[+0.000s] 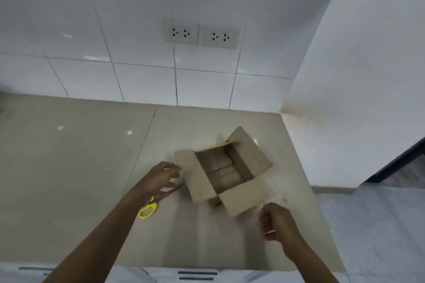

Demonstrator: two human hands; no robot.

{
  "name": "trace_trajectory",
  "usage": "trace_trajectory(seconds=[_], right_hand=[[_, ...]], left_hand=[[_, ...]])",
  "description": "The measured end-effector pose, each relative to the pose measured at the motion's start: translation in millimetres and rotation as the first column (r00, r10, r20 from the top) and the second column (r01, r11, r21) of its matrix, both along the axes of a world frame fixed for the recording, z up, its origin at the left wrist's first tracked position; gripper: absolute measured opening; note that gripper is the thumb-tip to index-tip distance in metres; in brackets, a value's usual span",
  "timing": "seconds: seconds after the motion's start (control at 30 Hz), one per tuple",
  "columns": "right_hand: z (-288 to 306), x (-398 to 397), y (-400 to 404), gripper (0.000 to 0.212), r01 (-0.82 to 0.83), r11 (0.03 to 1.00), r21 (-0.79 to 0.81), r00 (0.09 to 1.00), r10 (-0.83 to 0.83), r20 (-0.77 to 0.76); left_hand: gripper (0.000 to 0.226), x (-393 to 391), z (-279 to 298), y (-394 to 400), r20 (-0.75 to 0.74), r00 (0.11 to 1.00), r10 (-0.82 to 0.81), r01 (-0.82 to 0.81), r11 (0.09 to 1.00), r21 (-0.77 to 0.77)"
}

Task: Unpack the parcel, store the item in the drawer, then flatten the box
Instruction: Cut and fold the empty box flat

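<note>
A small brown cardboard box stands on the beige counter with all its flaps spread open; only brown bottom flaps show inside it. My left hand hovers just left of the box's left flap, fingers apart and holding nothing. My right hand is near the box's front flap, fingers curled; nothing shows in it. Yellow-handled scissors lie on the counter under my left wrist, partly hidden. The parcel's item is not in view.
A white tiled wall with two double sockets rises behind the counter. A white side wall bounds the counter on the right. Drawer fronts with dark slot handles run below the front edge. Floor shows at far right.
</note>
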State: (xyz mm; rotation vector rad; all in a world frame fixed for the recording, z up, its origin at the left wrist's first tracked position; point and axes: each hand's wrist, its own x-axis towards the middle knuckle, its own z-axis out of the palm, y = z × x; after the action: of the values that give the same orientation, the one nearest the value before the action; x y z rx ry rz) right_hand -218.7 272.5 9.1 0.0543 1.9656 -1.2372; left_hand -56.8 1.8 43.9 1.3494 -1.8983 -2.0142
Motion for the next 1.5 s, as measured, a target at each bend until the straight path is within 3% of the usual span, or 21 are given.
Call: trace_trajectory(seconds=[0.2, 0.33, 0.47, 0.6, 0.77, 0.87, 0.97, 1.0, 1.07, 1.13, 1.2, 1.27, 1.37, 1.43, 1.5], right_hand=[[8.0, -89.4, -36.5, 0.036, 0.116, 0.985, -0.131, 0.993, -0.116, 0.013], [9.1, -119.8, -62.9, 0.050, 0.191, 0.949, -0.250, 0.982, -0.185, 0.048], [18.3, -141.7, -66.9, 0.055, 0.201, 0.933, -0.298, 0.976, -0.218, -0.025], [35.3, -154.9, -73.1, 0.049, 0.082, 0.945, -0.317, 0.974, -0.143, -0.174], [48.6, -151.2, -90.4, 0.026, -0.129, 0.946, -0.297, 0.871, -0.035, -0.490], [54.5, -148.1, -106.4, 0.016, -0.307, 0.932, -0.194, 0.760, 0.118, -0.639], [55.5, -143.7, -120.5, 0.026, -0.460, 0.883, -0.092, 0.650, 0.265, -0.712], [55.4, -141.5, -124.1, 0.029, -0.491, 0.869, -0.061, 0.624, 0.302, -0.720], [55.1, -136.4, -128.3, 0.034, -0.523, 0.850, 0.066, 0.539, 0.390, -0.747], [57.3, -130.9, -132.9, 0.039, -0.479, 0.812, 0.335, 0.343, 0.524, -0.779], [60.0, -122.2, -138.6, 0.041, -0.305, 0.765, 0.567, 0.132, 0.624, -0.770], [64.3, -112.1, -146.7, 0.043, -0.161, 0.754, 0.637, 0.033, 0.649, -0.760], [69.8, -102.6, -161.0, 0.051, -0.154, 0.760, 0.631, 0.027, 0.642, -0.767], [70.4, -98.6, -170.6, 0.061, -0.265, 0.751, 0.604, 0.121, 0.648, -0.752], [66.7, -93.9, -174.9, 0.081, -0.369, 0.721, 0.586, 0.226, 0.681, -0.696]], left_hand=[[0.031, -48.7, -11.6, 13.0, -0.010, 1.000, -0.001, 0.002, 0.997, 0.075], [0.025, -60.6, -7.8, 9.8, -0.175, 0.977, 0.119, -0.112, 0.992, 0.052], [0.020, -60.5, 4.5, 4.3, -0.316, 0.948, -0.023, -0.060, 0.967, -0.249], [0.023, -53.3, 0.9, -1.8, -0.205, 0.966, -0.158, 0.016, 0.825, -0.564], [0.039, -43.8, -11.2, -9.0, -0.103, 0.959, -0.266, 0.147, 0.772, -0.618], [0.041, -39.5, -6.7, -13.6, -0.070, 0.940, -0.333, 0.221, 0.754, -0.618], [0.052, -14.7, -20.2, -15.2, 0.066, 0.948, -0.311, 0.285, 0.741, -0.608], [0.049, -0.9, -31.5, -13.7, 0.163, 0.946, -0.280, 0.316, 0.680, -0.662], [0.061, 25.1, -53.3, -5.3, 0.507, 0.855, -0.111, 0.502, 0.427, -0.752], [0.072, 44.3, -67.8, 4.4, 0.698, 0.715, -0.030, 0.654, 0.383, -0.653], [0.052, 53.6, -80.7, 13.9, 0.664, 0.748, 0.001, 0.616, 0.373, -0.694], [0.028, 49.0, -88.7, 16.0, 0.661, 0.746, 0.080, 0.610, 0.317, -0.726], [0.016, 42.7, -89.8, 13.8, 0.646, 0.745, 0.168, 0.622, 0.176, -0.763], [0.012, 39.8, -87.6, 10.4, 0.630, 0.764, 0.139, 0.622, 0.101, -0.777], [0.022, 37.3, -84.5, 5.8, 0.629, 0.769, 0.112, 0.622, 0.093, -0.777]])
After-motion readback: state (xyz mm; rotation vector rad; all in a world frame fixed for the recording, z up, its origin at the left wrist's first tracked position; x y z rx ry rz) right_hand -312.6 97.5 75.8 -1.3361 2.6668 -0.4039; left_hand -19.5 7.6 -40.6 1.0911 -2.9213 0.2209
